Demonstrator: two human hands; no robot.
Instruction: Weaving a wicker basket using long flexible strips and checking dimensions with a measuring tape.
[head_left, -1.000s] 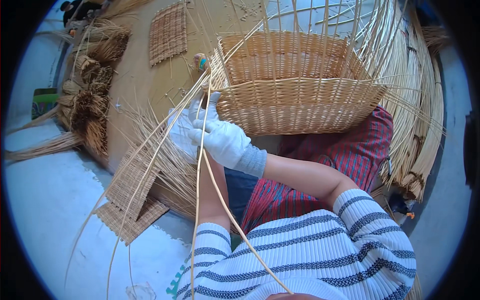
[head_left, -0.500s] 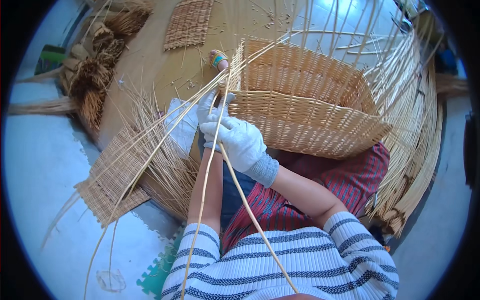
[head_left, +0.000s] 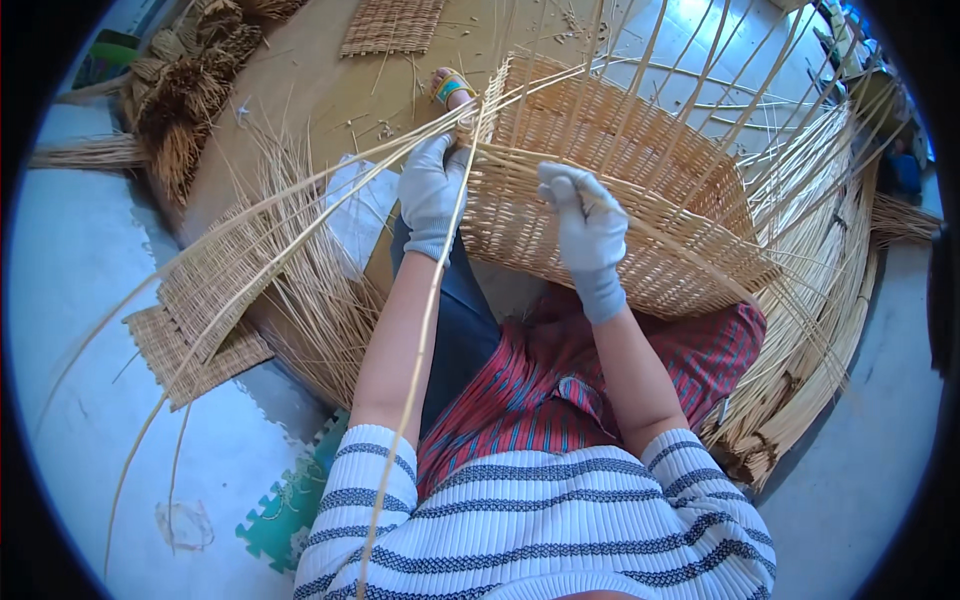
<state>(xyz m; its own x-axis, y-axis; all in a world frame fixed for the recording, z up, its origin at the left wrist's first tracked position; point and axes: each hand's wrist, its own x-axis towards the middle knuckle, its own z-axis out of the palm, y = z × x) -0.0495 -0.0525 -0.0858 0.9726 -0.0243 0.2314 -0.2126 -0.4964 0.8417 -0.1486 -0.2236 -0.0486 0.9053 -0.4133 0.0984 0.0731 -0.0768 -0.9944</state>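
Note:
My left hand (head_left: 430,185), in a white glove, is closed on pale reeds at the left corner of a woven basket (head_left: 520,225), whose upright stakes fan out at the top. My gloved right hand (head_left: 583,215) pinches a long reed (head_left: 680,240) in front of the basket's near wall; this reed runs from the corner by my left hand down to the right. Other long reeds (head_left: 310,230) trail leftward from the corner, and one hangs down over my left forearm. The basket's near right part lies above red striped cloth (head_left: 500,400) over my lap.
Woven mats (head_left: 390,25) (head_left: 200,365) lie at back and lower left. Reed bundles (head_left: 190,90) (head_left: 820,250) line both sides, with loose stems (head_left: 300,280) beside a white sheet (head_left: 350,240). A sandalled foot (head_left: 452,90) is beyond my left hand. A green foam mat (head_left: 285,510) lies lower left.
My right hand has left my left hand's side and swung right and up, drawing a reed across the basket. My left hand stays at the corner. The view has shifted.

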